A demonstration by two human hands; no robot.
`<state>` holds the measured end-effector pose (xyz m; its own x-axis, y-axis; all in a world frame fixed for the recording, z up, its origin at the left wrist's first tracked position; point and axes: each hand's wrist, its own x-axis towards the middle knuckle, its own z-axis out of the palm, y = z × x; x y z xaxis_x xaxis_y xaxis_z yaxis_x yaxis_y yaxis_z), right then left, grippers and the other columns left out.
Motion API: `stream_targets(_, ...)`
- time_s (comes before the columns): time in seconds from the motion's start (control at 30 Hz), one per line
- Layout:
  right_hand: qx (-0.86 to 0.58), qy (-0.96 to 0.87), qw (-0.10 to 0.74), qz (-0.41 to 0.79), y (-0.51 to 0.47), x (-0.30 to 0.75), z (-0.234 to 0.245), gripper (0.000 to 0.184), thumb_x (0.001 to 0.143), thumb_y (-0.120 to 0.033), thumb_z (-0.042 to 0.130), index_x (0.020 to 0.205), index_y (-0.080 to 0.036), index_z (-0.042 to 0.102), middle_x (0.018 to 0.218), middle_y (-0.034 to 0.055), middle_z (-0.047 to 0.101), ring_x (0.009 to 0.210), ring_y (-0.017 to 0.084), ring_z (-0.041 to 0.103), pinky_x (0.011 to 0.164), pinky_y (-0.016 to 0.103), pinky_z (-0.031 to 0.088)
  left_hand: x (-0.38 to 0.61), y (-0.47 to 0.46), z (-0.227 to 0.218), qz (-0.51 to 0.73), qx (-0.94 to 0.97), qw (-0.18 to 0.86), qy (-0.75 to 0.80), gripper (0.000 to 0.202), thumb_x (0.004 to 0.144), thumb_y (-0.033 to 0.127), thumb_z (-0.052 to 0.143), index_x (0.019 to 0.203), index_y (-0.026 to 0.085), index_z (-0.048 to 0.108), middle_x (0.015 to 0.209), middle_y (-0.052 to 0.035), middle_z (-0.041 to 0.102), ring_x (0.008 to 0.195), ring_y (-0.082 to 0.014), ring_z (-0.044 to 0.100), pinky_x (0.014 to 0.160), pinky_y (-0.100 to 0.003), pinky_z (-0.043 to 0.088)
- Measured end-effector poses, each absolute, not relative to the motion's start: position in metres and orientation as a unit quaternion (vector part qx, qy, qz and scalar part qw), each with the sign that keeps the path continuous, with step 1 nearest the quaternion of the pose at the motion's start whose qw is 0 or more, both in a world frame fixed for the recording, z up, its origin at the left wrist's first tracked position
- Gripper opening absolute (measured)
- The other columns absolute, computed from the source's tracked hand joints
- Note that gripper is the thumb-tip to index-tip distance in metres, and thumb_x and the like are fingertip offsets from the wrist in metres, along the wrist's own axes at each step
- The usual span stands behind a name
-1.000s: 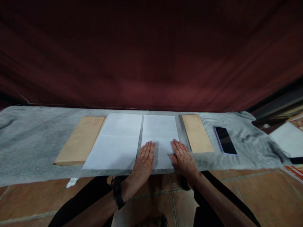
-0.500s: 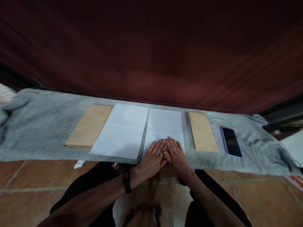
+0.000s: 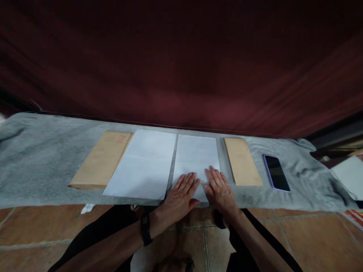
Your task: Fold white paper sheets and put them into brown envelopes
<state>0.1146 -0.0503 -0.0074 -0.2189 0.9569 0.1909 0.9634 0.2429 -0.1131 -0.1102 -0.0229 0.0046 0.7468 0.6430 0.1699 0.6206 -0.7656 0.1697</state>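
My left hand (image 3: 181, 194) lies flat with its fingers out on the near left part of a white sheet of paper (image 3: 196, 153). On the near right part of that same sheet rests my right hand (image 3: 219, 189), palm down, fingers stretched. A strip of paper shows between the two hands. To the left lies a larger white paper sheet (image 3: 144, 162), a narrow gap apart. Its left edge meets a brown paper envelope stack (image 3: 99, 162). Right of my right hand is a narrower brown envelope stack (image 3: 243, 162).
A grey cloth (image 3: 51, 158) covers the long, narrow surface. Toward its right lies a phone (image 3: 276, 173) with a purple case. A dark red curtain (image 3: 181, 75) hangs behind. Below are floor tiles (image 3: 306, 234) and a scrap of white paper (image 3: 87, 208). More white paper (image 3: 350, 175) appears far right.
My hands have moved apart, the left one to the left and the right one to the right, still flat on the sheet. The camera view has shifted slightly.
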Motion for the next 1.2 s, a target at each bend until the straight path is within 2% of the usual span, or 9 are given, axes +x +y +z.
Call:
stream_targets(0.17,-0.632,-0.764,0.122,-0.031,-0.048,0.119,-0.011,0.058,0.104,-0.038,0.040,0.156,-0.013,0.033,0.160,0.0168,0.036,0.148,0.030,0.036,0.119,0.050,0.033,-0.112,-0.024,0.001,0.128,0.927,0.039,0.351,0.067,0.099,0.046,0.051,0.155,0.015,0.031,0.162,-0.0163,0.032,0.152,-0.0279,0.026,0.124,-0.049,0.025)
stream_targets(0.3,-0.638,-0.758,0.132,-0.030,-0.044,0.116,-0.011,0.057,0.105,-0.036,0.037,0.156,-0.012,0.032,0.159,0.0163,0.038,0.147,0.029,0.037,0.120,0.050,0.032,-0.108,-0.022,0.003,0.137,0.925,0.036,0.353,0.072,0.098,0.054,0.048,0.155,0.013,0.030,0.162,-0.0169,0.032,0.152,-0.0289,0.026,0.124,-0.051,0.024)
stream_targets(0.4,-0.635,-0.761,0.130,-0.025,-0.041,0.110,-0.009,0.056,0.106,-0.037,0.035,0.156,-0.011,0.033,0.159,0.0155,0.038,0.147,0.028,0.037,0.121,0.050,0.030,-0.104,-0.020,0.005,0.125,0.933,0.038,0.336,0.072,0.096,0.057,0.051,0.153,0.017,0.036,0.161,-0.0153,0.035,0.152,-0.0311,0.027,0.124,-0.057,0.021)
stream_targets(0.53,-0.635,-0.762,0.123,-0.029,-0.038,0.105,-0.010,0.055,0.106,-0.037,0.036,0.154,-0.012,0.037,0.159,0.0151,0.040,0.147,0.029,0.036,0.121,0.052,0.028,-0.102,-0.014,0.004,0.117,0.941,0.032,0.316,0.063,0.098,0.050,0.050,0.151,0.018,0.040,0.160,-0.0140,0.038,0.151,-0.0311,0.028,0.124,-0.060,0.016)
stream_targets(0.73,-0.632,-0.763,0.131,-0.022,-0.030,0.103,-0.009,0.055,0.105,-0.037,0.039,0.154,-0.014,0.038,0.159,0.0139,0.038,0.148,0.029,0.036,0.121,0.053,0.028,-0.104,-0.013,0.004,0.114,0.952,0.039,0.281,0.074,0.095,0.056,0.054,0.154,0.017,0.034,0.160,-0.0140,0.038,0.151,-0.0325,0.027,0.124,-0.062,0.012)
stream_targets(0.83,-0.619,-0.774,0.134,-0.003,-0.026,0.098,-0.005,0.051,0.105,-0.035,0.037,0.153,-0.017,0.041,0.160,0.0096,0.037,0.148,0.028,0.035,0.122,0.053,0.026,-0.104,-0.014,0.003,0.112,0.953,0.045,0.278,0.073,0.095,0.055,0.055,0.153,0.016,0.036,0.158,-0.0140,0.042,0.152,-0.0318,0.027,0.124,-0.062,0.011)
stream_targets(0.93,-0.593,-0.793,0.136,0.019,-0.025,0.092,-0.002,0.051,0.106,-0.035,0.035,0.155,-0.019,0.038,0.161,0.0064,0.036,0.148,0.024,0.034,0.123,0.050,0.026,-0.104,-0.015,0.001,0.116,0.951,0.052,0.282,0.071,0.095,0.056,0.053,0.150,0.015,0.039,0.156,-0.0141,0.045,0.152,-0.0294,0.027,0.125,-0.059,0.012)
stream_targets(1.03,-0.585,-0.799,0.137,0.023,-0.024,0.088,-0.003,0.054,0.105,-0.035,0.036,0.156,-0.016,0.033,0.161,0.0083,0.037,0.149,0.023,0.034,0.123,0.048,0.027,-0.103,-0.015,-0.002,0.131,0.944,0.052,0.297,0.074,0.094,0.061,0.053,0.149,0.013,0.040,0.156,-0.0165,0.044,0.152,-0.0276,0.027,0.125,-0.057,0.014)
stream_targets(1.2,-0.608,-0.783,0.132,0.013,-0.015,0.087,-0.006,0.052,0.106,-0.038,0.035,0.155,-0.018,0.038,0.161,0.0084,0.036,0.149,0.024,0.032,0.122,0.049,0.027,-0.102,-0.009,-0.002,0.134,0.945,0.050,0.294,0.083,0.090,0.066,0.055,0.151,0.012,0.037,0.156,-0.0191,0.043,0.151,-0.0296,0.030,0.124,-0.058,0.016)
